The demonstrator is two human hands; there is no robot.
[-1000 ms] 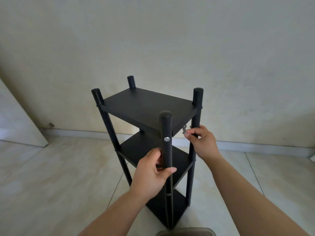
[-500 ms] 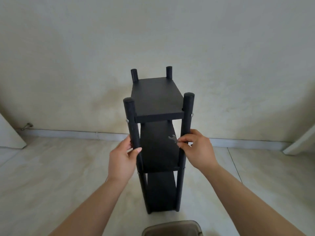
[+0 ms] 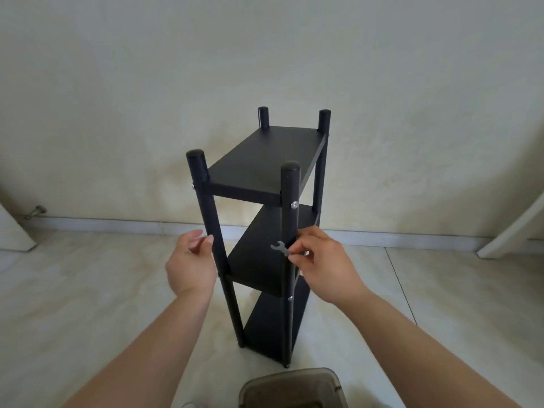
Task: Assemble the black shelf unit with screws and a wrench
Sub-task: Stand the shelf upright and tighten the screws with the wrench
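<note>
Black three-tier shelf unit [image 3: 262,169] upright on tile floor [image 3: 88,290], left hand [image 3: 191,265] relaxed, fingertips touching front post, right hand [image 3: 321,263] pinching small flat wrench [image 3: 279,248]

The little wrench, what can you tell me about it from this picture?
The wrench is a small, flat, grey open-ended spanner that looks like stamped metal. Its forked jaw points up and left, free of any screw. The right hand pinches its lower end between the fingertips, in front of the black shelf unit, beside the near right post.
</note>
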